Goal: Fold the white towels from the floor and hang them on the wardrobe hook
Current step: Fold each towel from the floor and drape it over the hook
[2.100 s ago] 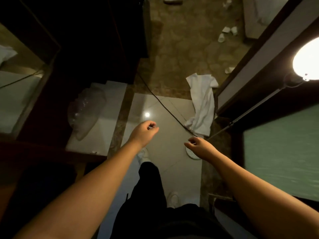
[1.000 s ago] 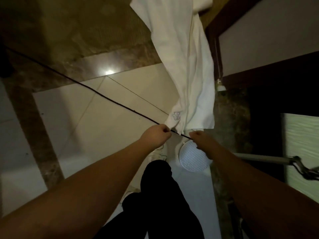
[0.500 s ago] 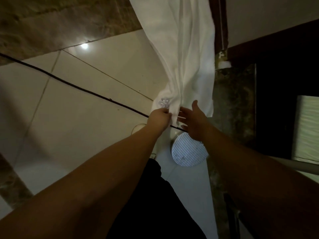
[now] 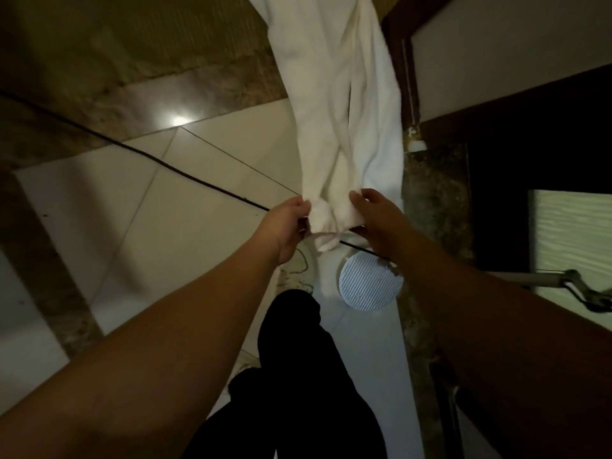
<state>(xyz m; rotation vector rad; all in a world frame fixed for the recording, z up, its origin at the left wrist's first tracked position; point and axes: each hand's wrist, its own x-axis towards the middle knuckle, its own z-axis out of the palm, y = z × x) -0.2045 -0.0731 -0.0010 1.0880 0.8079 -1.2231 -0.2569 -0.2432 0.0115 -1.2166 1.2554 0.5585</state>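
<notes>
A person bends over a dim tiled floor, both bare forearms reaching down and forward. Half a second ago the right hand was spread flat beside the white towel, while the left hand already held its near end. Now both hands have closed on that end: the left pinches the left corner, and the right curls its fingers and thumb around the bunched cloth just beside it. The gathered end looks raised slightly off the tiles, with the rest of the towel trailing away along the floor towards the top of the view, next to a dark wooden door frame.

This suggests the pick-up is under way and the folding has not begun. The towel is crumpled lengthwise and would need shaking out. No wardrobe hook appears in view.

A thin black cable runs diagonally across the tiles and passes under the hands, close enough that it could snag as the towel lifts. A round, ribbed, pale blue disc sits on the floor just below the right wrist. The person's dark trouser leg fills the lower centre.

A second ago a small pale emblem showed near the towel's corner; it is now hidden in the folds. No brand, label or writing can be read anywhere.
</notes>
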